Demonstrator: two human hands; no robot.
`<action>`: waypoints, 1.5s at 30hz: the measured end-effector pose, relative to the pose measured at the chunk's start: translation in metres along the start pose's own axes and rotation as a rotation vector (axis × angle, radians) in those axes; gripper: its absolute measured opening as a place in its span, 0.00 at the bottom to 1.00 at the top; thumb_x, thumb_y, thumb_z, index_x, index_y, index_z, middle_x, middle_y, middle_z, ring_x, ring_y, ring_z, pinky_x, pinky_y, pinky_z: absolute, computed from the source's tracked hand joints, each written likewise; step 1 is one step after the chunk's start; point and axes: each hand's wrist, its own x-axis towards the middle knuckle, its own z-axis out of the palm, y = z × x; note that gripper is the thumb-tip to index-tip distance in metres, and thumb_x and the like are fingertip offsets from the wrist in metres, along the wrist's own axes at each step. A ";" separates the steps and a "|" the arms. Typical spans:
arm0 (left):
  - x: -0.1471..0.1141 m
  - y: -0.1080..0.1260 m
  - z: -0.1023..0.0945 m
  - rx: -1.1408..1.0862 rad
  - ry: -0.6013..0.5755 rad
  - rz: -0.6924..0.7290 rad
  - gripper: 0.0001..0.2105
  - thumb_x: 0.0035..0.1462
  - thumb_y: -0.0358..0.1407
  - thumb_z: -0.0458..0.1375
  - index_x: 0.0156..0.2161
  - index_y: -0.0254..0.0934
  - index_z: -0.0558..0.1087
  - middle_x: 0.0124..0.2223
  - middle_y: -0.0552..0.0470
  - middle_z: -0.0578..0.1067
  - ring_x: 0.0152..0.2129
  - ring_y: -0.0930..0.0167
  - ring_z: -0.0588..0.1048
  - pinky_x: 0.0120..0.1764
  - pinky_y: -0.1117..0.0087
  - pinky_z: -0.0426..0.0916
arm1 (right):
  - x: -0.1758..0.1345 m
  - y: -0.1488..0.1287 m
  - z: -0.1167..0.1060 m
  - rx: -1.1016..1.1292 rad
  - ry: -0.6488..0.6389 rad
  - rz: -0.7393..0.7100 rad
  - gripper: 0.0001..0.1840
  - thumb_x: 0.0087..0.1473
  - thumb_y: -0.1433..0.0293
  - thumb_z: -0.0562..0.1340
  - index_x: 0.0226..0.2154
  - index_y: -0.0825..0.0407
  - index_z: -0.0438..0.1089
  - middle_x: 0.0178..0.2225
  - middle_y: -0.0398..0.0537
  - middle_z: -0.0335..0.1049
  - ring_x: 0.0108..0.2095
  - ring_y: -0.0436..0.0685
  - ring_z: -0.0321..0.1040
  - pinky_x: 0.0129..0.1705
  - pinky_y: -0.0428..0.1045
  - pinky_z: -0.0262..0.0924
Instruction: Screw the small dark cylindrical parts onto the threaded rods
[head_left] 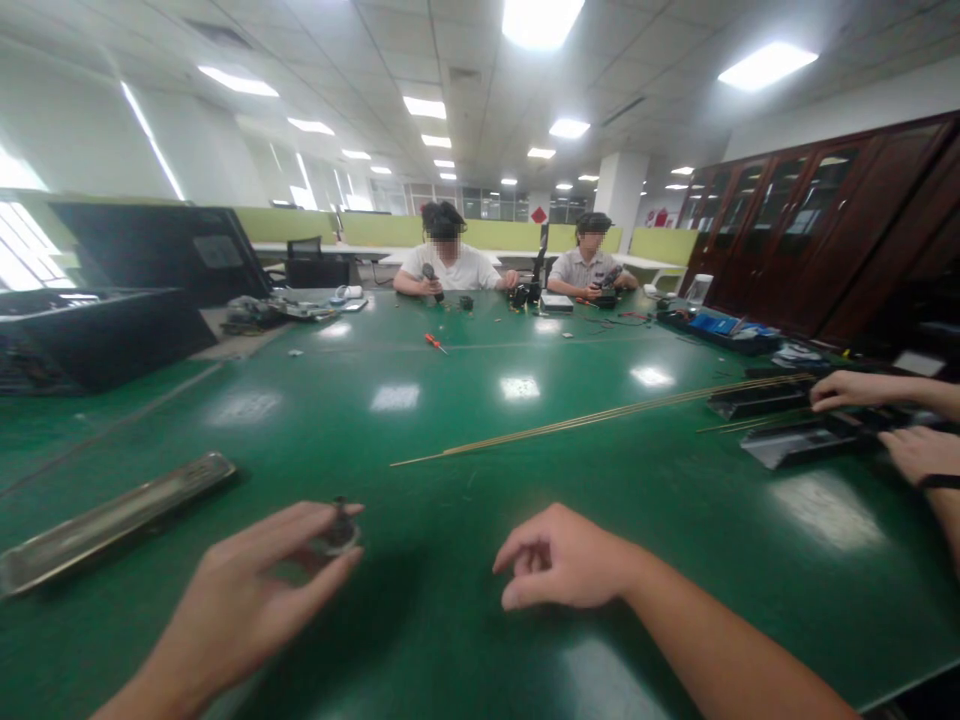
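Between the thumb and fingers of my left hand (274,580) is a small, dark, roundish metal part (343,532) with a short stub on top; its exact kind is too blurred to tell. My left hand holds it above the green tabletop (450,530). To the right, my right hand (566,565) hovers over the table with its fingers curled and the thumb apart from them. Nothing shows between those fingers. Left of my left hand lies a long, shallow metal tray (120,520).
Thin brass-coloured rods (570,425) run across the table to dark metal channels (795,440), where another person's hands (855,388) work. A red screwdriver (433,342) lies farther off. Two people sit opposite. A black case (97,340) stands at the left.
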 end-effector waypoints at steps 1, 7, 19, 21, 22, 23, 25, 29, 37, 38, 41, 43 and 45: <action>0.003 0.017 0.013 -0.037 -0.102 0.134 0.12 0.57 0.41 0.64 0.46 0.43 0.79 0.43 0.59 0.80 0.33 0.76 0.78 0.38 0.80 0.73 | 0.001 0.001 -0.002 0.040 0.062 -0.023 0.28 0.52 0.50 0.70 0.44 0.56 0.79 0.27 0.45 0.74 0.24 0.48 0.65 0.27 0.43 0.59; 0.008 0.093 0.072 -0.164 -0.512 0.354 0.11 0.53 0.26 0.54 0.38 0.40 0.77 0.32 0.52 0.75 0.30 0.71 0.73 0.32 0.72 0.66 | 0.008 0.012 -0.006 0.258 0.172 -0.192 0.39 0.67 0.43 0.47 0.43 0.61 0.76 0.23 0.48 0.72 0.18 0.49 0.64 0.23 0.45 0.58; -0.008 0.095 0.068 -0.237 -0.714 0.203 0.21 0.51 0.26 0.57 0.49 0.48 0.74 0.39 0.56 0.78 0.36 0.71 0.77 0.39 0.73 0.70 | 0.004 0.009 -0.004 0.156 0.119 -0.155 0.38 0.67 0.46 0.50 0.37 0.62 0.78 0.22 0.48 0.70 0.19 0.48 0.63 0.22 0.44 0.56; -0.012 0.090 0.071 -0.262 -0.600 0.193 0.25 0.49 0.27 0.59 0.53 0.49 0.70 0.45 0.56 0.78 0.40 0.71 0.78 0.42 0.73 0.71 | 0.003 0.008 -0.004 0.128 0.103 -0.144 0.35 0.67 0.47 0.51 0.36 0.61 0.78 0.23 0.48 0.70 0.19 0.48 0.63 0.23 0.44 0.57; -0.014 0.086 0.072 -0.271 -0.545 0.179 0.27 0.47 0.27 0.59 0.54 0.49 0.68 0.46 0.57 0.78 0.41 0.70 0.78 0.44 0.73 0.71 | 0.003 0.007 -0.003 0.111 0.093 -0.140 0.34 0.67 0.48 0.52 0.36 0.61 0.78 0.23 0.47 0.71 0.19 0.48 0.63 0.24 0.44 0.57; -0.016 0.083 0.074 -0.277 -0.501 0.162 0.28 0.47 0.27 0.60 0.55 0.49 0.67 0.47 0.57 0.78 0.42 0.70 0.78 0.45 0.73 0.71 | 0.002 0.005 -0.003 0.090 0.084 -0.136 0.33 0.67 0.49 0.52 0.36 0.61 0.78 0.23 0.47 0.71 0.20 0.48 0.63 0.24 0.44 0.57; -0.019 0.077 0.076 -0.284 -0.466 0.125 0.28 0.47 0.28 0.60 0.54 0.50 0.66 0.44 0.59 0.79 0.41 0.71 0.78 0.45 0.72 0.70 | 0.000 0.002 -0.002 0.043 0.061 -0.139 0.30 0.67 0.52 0.53 0.35 0.60 0.78 0.23 0.46 0.71 0.20 0.48 0.64 0.25 0.44 0.57; -0.020 0.072 0.079 -0.313 -0.472 0.071 0.25 0.48 0.29 0.63 0.52 0.50 0.68 0.43 0.60 0.79 0.39 0.71 0.78 0.42 0.72 0.70 | -0.005 -0.005 -0.001 -0.114 0.045 -0.185 0.23 0.65 0.55 0.57 0.38 0.57 0.78 0.26 0.46 0.73 0.26 0.51 0.67 0.30 0.44 0.58; -0.017 0.069 0.080 -0.389 -0.439 0.071 0.12 0.55 0.30 0.63 0.45 0.44 0.73 0.39 0.56 0.77 0.36 0.72 0.75 0.39 0.72 0.67 | -0.009 -0.011 -0.001 -0.233 -0.023 -0.210 0.22 0.60 0.54 0.62 0.42 0.55 0.78 0.30 0.47 0.74 0.30 0.53 0.69 0.34 0.45 0.60; -0.017 0.069 0.080 -0.400 -0.442 0.086 0.11 0.56 0.30 0.62 0.44 0.44 0.74 0.39 0.56 0.77 0.36 0.72 0.75 0.39 0.72 0.67 | -0.009 -0.011 0.000 -0.243 -0.027 -0.206 0.21 0.61 0.54 0.62 0.41 0.55 0.79 0.30 0.47 0.74 0.30 0.53 0.69 0.33 0.45 0.59; -0.017 0.068 0.082 -0.423 -0.444 0.117 0.10 0.57 0.31 0.63 0.45 0.44 0.74 0.39 0.56 0.77 0.36 0.72 0.75 0.40 0.71 0.67 | -0.008 -0.012 0.003 -0.282 -0.057 -0.203 0.20 0.63 0.57 0.60 0.39 0.54 0.79 0.29 0.46 0.74 0.29 0.52 0.67 0.33 0.45 0.58; -0.018 0.068 0.083 -0.421 -0.441 0.121 0.10 0.57 0.31 0.63 0.45 0.44 0.74 0.39 0.55 0.77 0.36 0.72 0.75 0.40 0.71 0.67 | -0.007 -0.011 0.006 -0.318 -0.080 -0.194 0.19 0.65 0.58 0.58 0.37 0.54 0.78 0.28 0.45 0.73 0.29 0.51 0.66 0.33 0.45 0.56; -0.018 0.069 0.084 -0.423 -0.437 0.124 0.10 0.57 0.31 0.63 0.45 0.44 0.74 0.39 0.55 0.77 0.36 0.72 0.75 0.40 0.71 0.67 | -0.006 -0.010 0.009 -0.355 -0.088 -0.182 0.18 0.65 0.60 0.58 0.35 0.54 0.78 0.26 0.43 0.70 0.28 0.50 0.64 0.32 0.45 0.54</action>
